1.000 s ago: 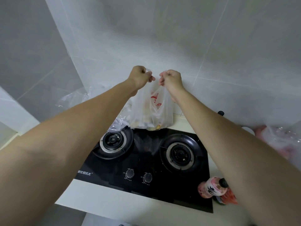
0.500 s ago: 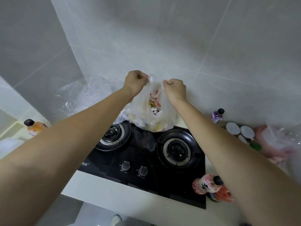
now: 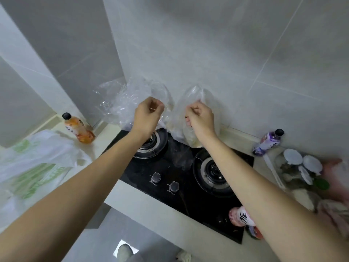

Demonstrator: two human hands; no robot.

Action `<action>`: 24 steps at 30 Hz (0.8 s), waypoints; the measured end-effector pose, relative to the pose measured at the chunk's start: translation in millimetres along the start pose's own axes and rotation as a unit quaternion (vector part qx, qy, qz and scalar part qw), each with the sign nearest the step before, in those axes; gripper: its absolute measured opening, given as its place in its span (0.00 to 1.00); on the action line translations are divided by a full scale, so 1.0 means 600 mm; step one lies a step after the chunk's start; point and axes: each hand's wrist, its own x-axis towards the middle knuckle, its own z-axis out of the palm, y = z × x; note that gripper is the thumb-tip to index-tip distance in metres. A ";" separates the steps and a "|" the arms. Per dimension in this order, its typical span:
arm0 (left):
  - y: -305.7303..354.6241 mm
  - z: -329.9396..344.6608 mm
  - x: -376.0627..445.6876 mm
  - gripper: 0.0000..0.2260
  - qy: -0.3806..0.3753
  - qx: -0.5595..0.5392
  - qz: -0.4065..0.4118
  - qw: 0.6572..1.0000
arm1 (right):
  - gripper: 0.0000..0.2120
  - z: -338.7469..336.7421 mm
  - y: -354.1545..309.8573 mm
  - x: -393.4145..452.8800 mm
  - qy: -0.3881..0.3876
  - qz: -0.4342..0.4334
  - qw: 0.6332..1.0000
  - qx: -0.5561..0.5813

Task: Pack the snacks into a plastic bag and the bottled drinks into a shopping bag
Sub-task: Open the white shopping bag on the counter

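Bottled drinks nearest of all, unpacked: pink bottle (image 3: 240, 216) on its side at the near right corner of the hob (image 3: 188, 195), partly hidden under the right forearm, with a red bottle (image 3: 255, 230) tucked just beside it. Probably left there within easy reach for later.

Left of the hob, flat on the surface (image 3: 98, 148), a green-printed shopping bag (image 3: 37, 163), limp and unopened as far as can be told, presumably waiting for the drinks. Beyond it, toward the hob's far left corner, an orange bottle (image 3: 79, 129) upright. Off the hob's far right corner, a purple bottle (image 3: 267, 141) leaning against the wall; right of the hob, white-lidded containers (image 3: 302, 163), blurred.

At the hob's far edge, between the two burners, the plastic bag (image 3: 190, 135), resting against the wall, contents too hazy to name. Left grip (image 3: 148, 115) closed in a fist, seemingly pinching a strand of the bag's top; right grip (image 3: 200, 118) clamped on the other side of the top. Held apart and raised, likely to draw the handles together for tying or to keep the mouth shut so nothing spills. Behind the left grip, loose clear wrapping (image 3: 130, 99), crumpled against the wall
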 end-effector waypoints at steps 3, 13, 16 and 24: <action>-0.031 -0.058 -0.022 0.03 0.026 0.009 -0.010 1.000 | 0.04 0.055 -0.004 -0.026 -0.053 -0.001 0.999 0.003; -0.146 -0.315 -0.106 0.05 0.153 0.053 -0.062 0.985 | 0.04 0.313 -0.025 -0.116 -0.178 0.006 0.984 -0.004; -0.199 -0.418 -0.146 0.06 0.196 0.072 -0.084 0.974 | 0.04 0.423 -0.025 -0.164 -0.234 0.012 0.972 -0.011; -0.317 -0.597 -0.234 0.14 0.277 0.185 -0.124 0.935 | 0.12 0.648 0.020 -0.242 -0.328 0.028 0.940 -0.091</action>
